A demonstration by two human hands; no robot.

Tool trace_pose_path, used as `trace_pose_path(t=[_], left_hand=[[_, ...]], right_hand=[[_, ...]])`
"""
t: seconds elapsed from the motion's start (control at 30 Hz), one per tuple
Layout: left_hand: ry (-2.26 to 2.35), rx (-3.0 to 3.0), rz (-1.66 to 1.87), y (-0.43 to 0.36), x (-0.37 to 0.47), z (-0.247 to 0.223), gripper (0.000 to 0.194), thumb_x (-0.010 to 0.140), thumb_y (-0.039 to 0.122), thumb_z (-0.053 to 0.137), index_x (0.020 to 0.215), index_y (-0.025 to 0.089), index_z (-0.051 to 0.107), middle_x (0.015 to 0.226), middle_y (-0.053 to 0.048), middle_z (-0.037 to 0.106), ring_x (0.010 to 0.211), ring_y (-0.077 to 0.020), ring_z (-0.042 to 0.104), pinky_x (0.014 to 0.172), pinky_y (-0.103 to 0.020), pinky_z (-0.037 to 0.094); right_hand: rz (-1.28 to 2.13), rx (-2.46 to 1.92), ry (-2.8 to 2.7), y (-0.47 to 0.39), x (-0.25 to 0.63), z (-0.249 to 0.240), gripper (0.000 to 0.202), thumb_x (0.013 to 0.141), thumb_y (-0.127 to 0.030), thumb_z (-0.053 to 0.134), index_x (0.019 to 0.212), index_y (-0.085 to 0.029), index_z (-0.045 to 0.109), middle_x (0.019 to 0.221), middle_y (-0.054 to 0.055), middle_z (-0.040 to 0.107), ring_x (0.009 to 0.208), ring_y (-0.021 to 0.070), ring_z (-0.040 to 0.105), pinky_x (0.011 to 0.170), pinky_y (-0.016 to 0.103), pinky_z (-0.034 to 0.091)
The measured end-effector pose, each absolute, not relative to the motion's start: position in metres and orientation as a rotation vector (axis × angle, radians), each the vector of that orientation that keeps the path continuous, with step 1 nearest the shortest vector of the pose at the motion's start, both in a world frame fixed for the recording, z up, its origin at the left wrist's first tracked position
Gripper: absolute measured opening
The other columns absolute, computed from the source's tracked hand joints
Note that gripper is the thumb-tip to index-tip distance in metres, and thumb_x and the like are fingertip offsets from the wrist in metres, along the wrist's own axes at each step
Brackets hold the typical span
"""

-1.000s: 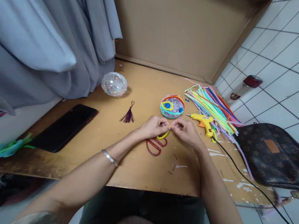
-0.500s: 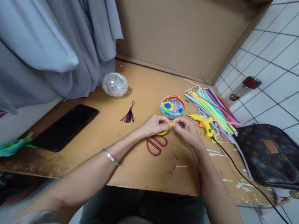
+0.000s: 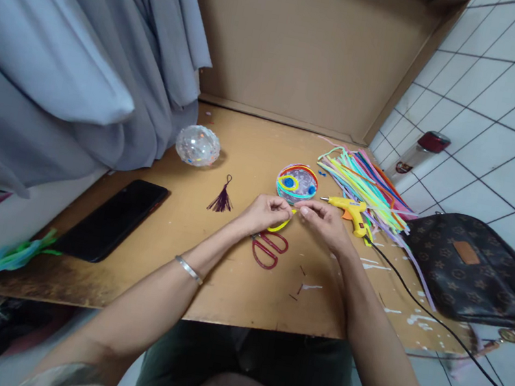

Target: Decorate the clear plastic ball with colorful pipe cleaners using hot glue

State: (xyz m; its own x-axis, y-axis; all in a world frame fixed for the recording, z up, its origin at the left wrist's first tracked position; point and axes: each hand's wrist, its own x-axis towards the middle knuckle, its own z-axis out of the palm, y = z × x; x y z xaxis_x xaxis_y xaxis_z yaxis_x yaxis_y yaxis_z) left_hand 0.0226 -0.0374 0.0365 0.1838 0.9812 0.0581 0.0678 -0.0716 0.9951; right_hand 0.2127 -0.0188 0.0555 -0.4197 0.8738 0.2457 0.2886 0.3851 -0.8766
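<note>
My left hand (image 3: 264, 214) is closed in a pinch on a bent yellow pipe cleaner (image 3: 280, 227), whose curve hangs below the fingers. Facing it, my right hand (image 3: 325, 223) has its thumb and forefinger pressed together at the pipe cleaner's end. Just under the hands lie scissors with dark red handles (image 3: 277, 242), their blades hidden by my left hand. Beyond my fingertips sits a round clear piece (image 3: 306, 179) trimmed with red, turquoise, yellow and blue strips. To the right of it rests a yellow glue gun (image 3: 351, 210).
Coloured pipe cleaners (image 3: 363, 178) are heaped at back right, by a brown patterned bag (image 3: 475, 275). A clear ball (image 3: 198, 145), a dark tassel (image 3: 221, 200) and a black phone (image 3: 112, 219) lie on the left. The glue gun's cord (image 3: 411, 296) runs off the right edge.
My hands have shifted slightly, and the fingers of my right hand are straighter. The yellow pipe cleaner's curve has moved a little to the left. Everything else stays put.
</note>
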Motion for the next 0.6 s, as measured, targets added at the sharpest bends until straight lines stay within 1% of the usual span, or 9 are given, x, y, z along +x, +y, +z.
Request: trace_pose_path(t=[0.2,0.3,0.4,0.5,0.6], left_hand=[[1.114,1.431,1.066,-0.0362,0.0225,0.0331,0.017,0.070,0.031,0.066,0.067,0.014,0.064,0.054,0.006,0.048,0.051,-0.0060,0.037,0.053,-0.021,0.029],[1.154,1.514,1.032,-0.0365,0.0214,0.0319,0.021,0.071,0.034,0.066,0.067,0.014,0.064,0.054,0.006,0.047,0.052,-0.0062,0.035,0.052,-0.021,0.026],[1.170,1.568,0.971,-0.0367,0.0203,0.0305,0.024,0.070,0.037,0.066,0.068,0.014,0.064,0.054,0.006,0.047,0.052,-0.0065,0.035,0.052,-0.021,0.025],[1.180,1.578,0.931,-0.0362,0.0200,0.0288,0.024,0.070,0.038,0.065,0.069,0.014,0.065,0.055,0.006,0.047,0.052,-0.0066,0.035,0.052,-0.022,0.025],[1.177,1.564,0.974,-0.0352,0.0200,0.0291,0.025,0.069,0.039,0.068,0.069,0.014,0.066,0.055,0.005,0.048,0.053,-0.0069,0.036,0.053,-0.022,0.026]], right_hand=[[0.888,-0.962,-2.020,-0.0196,0.2078,0.0492,0.022,0.083,-0.036,0.061,0.084,-0.018,0.073,0.085,0.005,0.074,0.079,0.0184,0.063,0.073,0.030,0.047],[0.755,-0.977,-2.125,-0.0212,0.2070,0.0478,0.019,0.084,-0.030,0.058,0.079,-0.017,0.071,0.078,0.004,0.070,0.071,0.0161,0.059,0.068,0.028,0.042],[0.669,-0.998,-2.203,-0.0222,0.2084,0.0483,0.018,0.083,-0.028,0.057,0.076,-0.017,0.070,0.071,0.002,0.065,0.064,0.0140,0.052,0.063,0.027,0.037],[0.696,-1.015,-2.216,-0.0220,0.2093,0.0492,0.017,0.080,-0.029,0.058,0.074,-0.017,0.068,0.065,0.000,0.060,0.059,0.0121,0.047,0.059,0.026,0.034],[0.823,-1.022,-2.135,-0.0214,0.2090,0.0511,0.015,0.076,-0.030,0.058,0.071,-0.018,0.066,0.061,-0.002,0.057,0.058,0.0112,0.045,0.057,0.025,0.034]])
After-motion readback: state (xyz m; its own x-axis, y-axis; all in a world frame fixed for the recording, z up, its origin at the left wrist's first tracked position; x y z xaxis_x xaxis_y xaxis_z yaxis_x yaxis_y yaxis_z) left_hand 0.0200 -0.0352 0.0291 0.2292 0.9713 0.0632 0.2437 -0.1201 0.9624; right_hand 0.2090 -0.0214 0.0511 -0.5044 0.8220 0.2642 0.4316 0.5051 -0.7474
